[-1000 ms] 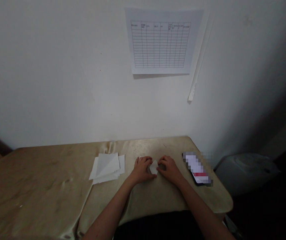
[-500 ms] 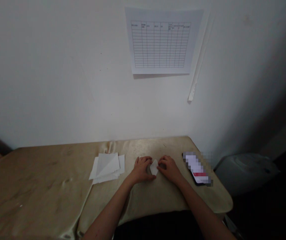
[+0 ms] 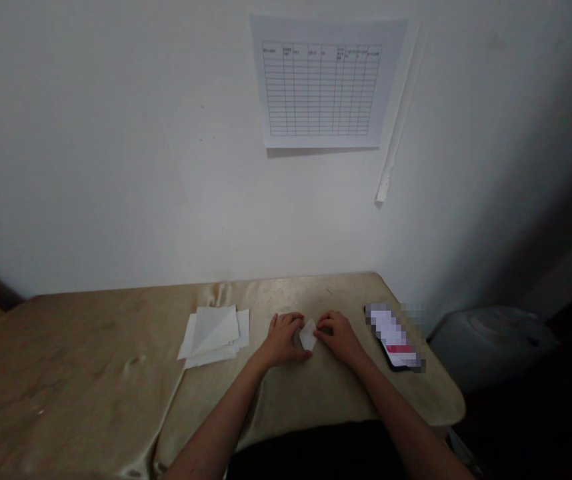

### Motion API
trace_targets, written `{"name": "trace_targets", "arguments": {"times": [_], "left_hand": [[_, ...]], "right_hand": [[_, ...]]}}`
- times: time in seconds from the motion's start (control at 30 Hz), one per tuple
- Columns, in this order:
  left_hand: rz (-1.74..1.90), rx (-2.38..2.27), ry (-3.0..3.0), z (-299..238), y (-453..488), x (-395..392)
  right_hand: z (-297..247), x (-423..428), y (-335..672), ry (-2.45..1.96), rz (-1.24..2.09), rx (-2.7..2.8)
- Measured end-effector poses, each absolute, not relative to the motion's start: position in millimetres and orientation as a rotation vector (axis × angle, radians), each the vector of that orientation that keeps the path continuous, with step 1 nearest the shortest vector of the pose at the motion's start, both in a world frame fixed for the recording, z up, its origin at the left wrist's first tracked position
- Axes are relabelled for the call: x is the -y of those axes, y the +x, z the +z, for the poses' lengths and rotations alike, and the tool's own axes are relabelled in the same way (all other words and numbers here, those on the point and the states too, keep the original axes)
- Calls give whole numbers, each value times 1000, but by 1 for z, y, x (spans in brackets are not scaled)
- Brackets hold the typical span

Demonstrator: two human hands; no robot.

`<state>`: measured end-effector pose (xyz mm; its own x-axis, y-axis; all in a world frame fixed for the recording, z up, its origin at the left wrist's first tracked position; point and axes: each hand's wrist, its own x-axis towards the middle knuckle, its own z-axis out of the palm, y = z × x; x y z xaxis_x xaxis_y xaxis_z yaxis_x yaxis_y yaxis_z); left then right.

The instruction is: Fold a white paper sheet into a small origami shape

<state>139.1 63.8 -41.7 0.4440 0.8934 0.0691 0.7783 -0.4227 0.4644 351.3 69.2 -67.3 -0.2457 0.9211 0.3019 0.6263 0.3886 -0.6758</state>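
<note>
A small folded piece of white paper lies on the cloth-covered table between my two hands. My left hand curves around its left side, with the thumb at the near edge and the fingertips at the far edge. On the other side, my right hand pinches the paper's right edge between thumb and fingers. A loose stack of white paper sheets rests to the left of my left hand; the top sheet shows a diagonal crease.
A phone with a lit, blurred-out screen lies at the table's right side. Gold satiny cloth covers the table. A printed grid sheet hangs on the wall behind. A pale plastic container stands beyond the right edge.
Almost nothing differs. The fingers of my right hand have shifted very slightly at the paper's right edge; my left hand stays in place.
</note>
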Motion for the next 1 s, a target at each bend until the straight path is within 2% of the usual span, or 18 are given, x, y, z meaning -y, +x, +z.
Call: {"name": "trace_targets", "arguments": {"times": [1.0], "left_hand": [[633,-1488,2318,-46,147,-63]], "right_hand": [[-68,-68,349,-1347,536,1955]]}}
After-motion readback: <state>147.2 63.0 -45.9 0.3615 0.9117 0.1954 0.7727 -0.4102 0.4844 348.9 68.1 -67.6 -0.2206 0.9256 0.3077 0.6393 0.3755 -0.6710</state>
